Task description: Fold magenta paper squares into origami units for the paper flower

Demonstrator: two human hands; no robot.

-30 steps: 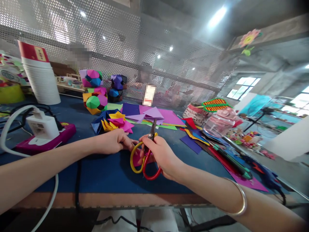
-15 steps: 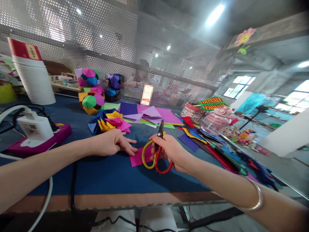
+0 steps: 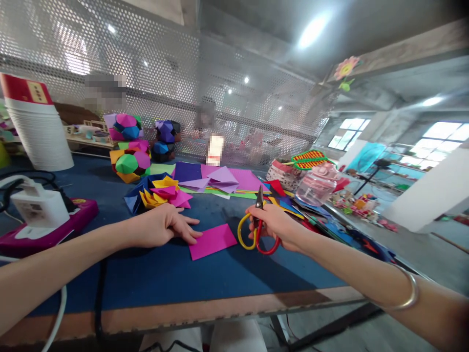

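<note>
A folded-looking magenta paper rectangle [image 3: 214, 243] lies flat on the blue tabletop. My left hand [image 3: 175, 226] rests at its left end, fingers stretched out and fingertips touching the paper. To the right of the paper, my right hand [image 3: 270, 219] grips a pair of scissors [image 3: 258, 230] with one yellow and one red handle loop, blades pointing up and away from me. Just beyond my left hand sit folded paper pieces [image 3: 164, 191] in blue, yellow and pink. Further back lies a stack of coloured paper sheets [image 3: 245, 181].
Paper polyhedra [image 3: 130, 164] stand at the back left. Nearby are a stack of paper cups [image 3: 40, 132] and a purple power strip [image 3: 82, 212] with a white plug. At right are a clear pink-lidded jar [image 3: 317, 186], a fabric pouch [image 3: 282, 173] and assorted paper. A perforated screen [image 3: 146, 63] rises behind.
My right hand has moved right with the scissors, off the magenta paper, so the whole right end shows. My left hand stays on the paper. The view has shifted slightly.
</note>
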